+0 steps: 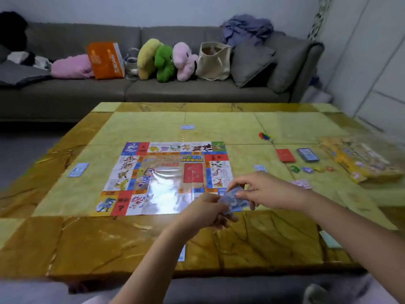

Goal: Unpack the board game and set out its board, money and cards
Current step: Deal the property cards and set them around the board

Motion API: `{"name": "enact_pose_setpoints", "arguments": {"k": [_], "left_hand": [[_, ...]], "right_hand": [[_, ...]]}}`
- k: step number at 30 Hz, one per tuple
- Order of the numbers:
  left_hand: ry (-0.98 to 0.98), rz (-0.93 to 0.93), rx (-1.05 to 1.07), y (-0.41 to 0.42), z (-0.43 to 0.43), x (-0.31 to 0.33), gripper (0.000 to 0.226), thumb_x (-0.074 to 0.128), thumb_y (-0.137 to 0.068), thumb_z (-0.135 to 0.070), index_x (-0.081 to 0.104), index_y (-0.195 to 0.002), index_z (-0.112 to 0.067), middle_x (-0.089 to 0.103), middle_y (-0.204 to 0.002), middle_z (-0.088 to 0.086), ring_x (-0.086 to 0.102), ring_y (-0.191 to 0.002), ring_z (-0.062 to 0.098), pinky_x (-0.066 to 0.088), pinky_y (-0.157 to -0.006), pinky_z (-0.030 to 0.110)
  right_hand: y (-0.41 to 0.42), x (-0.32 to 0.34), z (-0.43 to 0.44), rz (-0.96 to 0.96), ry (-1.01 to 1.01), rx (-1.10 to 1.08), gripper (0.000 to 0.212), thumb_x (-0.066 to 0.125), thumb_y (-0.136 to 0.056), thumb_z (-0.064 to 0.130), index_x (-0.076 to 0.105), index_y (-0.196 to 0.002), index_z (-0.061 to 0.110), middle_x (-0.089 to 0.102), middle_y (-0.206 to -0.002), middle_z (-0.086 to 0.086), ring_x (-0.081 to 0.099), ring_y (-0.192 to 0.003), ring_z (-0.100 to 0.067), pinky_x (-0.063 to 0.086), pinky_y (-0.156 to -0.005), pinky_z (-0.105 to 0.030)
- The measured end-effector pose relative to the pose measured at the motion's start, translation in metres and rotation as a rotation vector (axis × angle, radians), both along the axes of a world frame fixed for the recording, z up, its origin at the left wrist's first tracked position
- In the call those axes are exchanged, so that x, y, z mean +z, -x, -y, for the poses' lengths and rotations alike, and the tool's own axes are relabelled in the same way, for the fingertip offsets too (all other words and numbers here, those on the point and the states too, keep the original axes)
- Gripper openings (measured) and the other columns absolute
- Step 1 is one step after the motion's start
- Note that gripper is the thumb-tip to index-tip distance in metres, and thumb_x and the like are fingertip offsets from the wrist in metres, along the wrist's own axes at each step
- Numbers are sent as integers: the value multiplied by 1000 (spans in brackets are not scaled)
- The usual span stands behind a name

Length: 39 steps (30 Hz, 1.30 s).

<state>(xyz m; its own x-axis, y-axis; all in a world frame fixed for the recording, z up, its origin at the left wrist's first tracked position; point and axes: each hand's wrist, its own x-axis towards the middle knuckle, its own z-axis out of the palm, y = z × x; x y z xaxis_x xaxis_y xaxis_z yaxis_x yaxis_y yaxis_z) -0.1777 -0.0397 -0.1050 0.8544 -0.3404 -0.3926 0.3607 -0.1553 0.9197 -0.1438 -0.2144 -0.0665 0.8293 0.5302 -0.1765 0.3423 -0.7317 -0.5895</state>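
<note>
Left hand (203,210) is gripping blue notes (236,199) over the board (166,172) near edge while right hand (263,189) is pinching one off, presumably for dealing.

Beyond my yellow-and-brown stone worktop (87,242) runs a grey sofa (175,93). Lined up on its seat, left to right — an orange bag (106,60), a yellow plush (148,59), a green plush (164,63), a pink plush (184,61), a cream tote bag (213,61) and a grey cushion (249,62). Blue-violet clothes (247,29) lie heaped on the backrest.
</note>
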Motion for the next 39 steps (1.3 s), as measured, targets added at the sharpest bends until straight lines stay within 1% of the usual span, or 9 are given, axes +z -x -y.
{"name": "enact_pose_setpoints", "arguments": {"k": [4, 9, 14, 18, 20, 23, 27, 35, 39], "left_hand": [[-63, 20, -14, 4, 42, -2, 20, 43, -96, -5, 53, -80, -11, 57, -53, -2, 45, -45, 10, 38, -45, 19], [-118, 77, 8, 0, 89, 7, 22, 38, -95, -2, 45, -75, -11, 47, -62, 5, 37, -47, 13, 30, -43, 20], [-165, 85, -93, -3, 130, 16, 23, 40, -92, 0, 49, -74, -9, 47, -59, 5, 37, -44, 12, 30, -42, 19], [-174, -11, -137, -4, 157, 17, 23, 40, -92, 2, 52, -73, -4, 49, -55, 5, 38, -36, 9, 29, -38, 16], [-158, -19, -155, -4, 169, 14, 22, 39, -92, 3, 52, -76, -4, 50, -60, 7, 40, -43, 11, 31, -39, 18], [-197, 48, -137, -7, 186, 7, 21, 39, -92, 5, 51, -79, -6, 52, -66, 7, 44, -50, 14, 34, -43, 20], [-232, 106, -122, -9, 209, -3, 22, 39, -92, 4, 47, -77, -9, 52, -66, 7, 43, -52, 15, 34, -45, 22], [-556, 293, -111, -18, 212, -25, 10, 54, -88, -14, 62, -82, -16, 65, -71, 1, 57, -58, 14, 49, -59, 28], [-675, 421, -143, -11, 203, -31, 22, 52, -90, -18, 70, -103, -19, 64, -83, -6, 55, -66, 4, 41, -51, 14]], "right_hand": [[14, -4, 34, 32, 49, -62, 19, 52, -97, 18, 63, -110, 27, 64, -96, 12, 60, -61, 5, 42, -61, -11], [30, 0, 73, 120, 260, -8, 60, 68, -86, 34, 43, -140, 28, 44, -134, 8, 47, -118, -8, 37, -95, -21], [31, 0, 107, 282, 326, -16, 37, 66, -84, 24, 58, -120, 28, 57, -109, 10, 56, -99, -12, 43, -79, -29], [34, -5, 135, 196, 314, -56, 28, 69, -81, 22, 66, -108, 25, 63, -95, 3, 59, -87, -16, 46, -71, -34], [35, -7, 152, 152, 226, -86, 29, 72, -79, 22, 68, -107, 24, 67, -96, 4, 61, -87, -13, 50, -76, -36], [33, -10, 179, -12, -59, -267, 26, 74, -83, 24, 70, -109, 23, 67, -93, 14, 63, -70, 5, 48, -64, -15], [27, -29, 208, -82, -341, -585, 20, 68, -86, 6, 71, -105, 3, 69, -74, -1, 61, -51, -1, 45, -51, -14], [21, -51, 213, -179, -337, -763, 14, 73, -79, 1, 74, -93, 5, 67, -66, -3, 58, -49, -1, 43, -50, -12], [21, -57, 208, -167, -177, -737, 17, 73, -79, 6, 74, -96, 11, 67, -73, -2, 59, -61, -10, 46, -60, -21]]}}
